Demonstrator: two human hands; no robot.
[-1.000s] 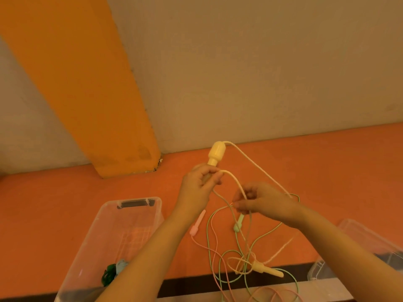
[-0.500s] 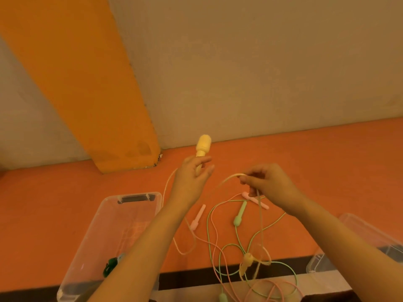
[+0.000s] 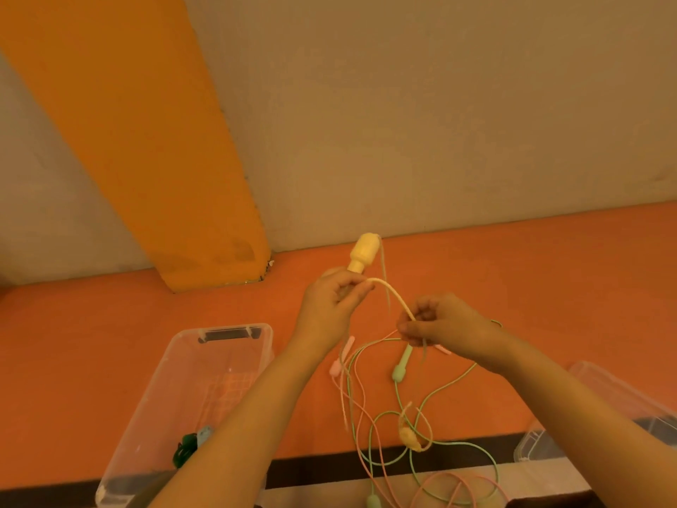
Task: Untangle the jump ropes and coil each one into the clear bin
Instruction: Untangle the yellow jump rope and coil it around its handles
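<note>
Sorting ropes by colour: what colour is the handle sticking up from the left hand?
Yellow handle, above the left hand, head view.

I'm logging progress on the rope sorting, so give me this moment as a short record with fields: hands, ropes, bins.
left hand: left hand grips the yellow handle, held up
right hand: right hand pinches the yellow cord
yellow rope: second handle hangs low in the tangle
green rope: loose, tangled
pink rope: loose, tangled
left clear bin: holds dark green and pale blue items, no coiled rope
right clear bin: partly in view
</note>
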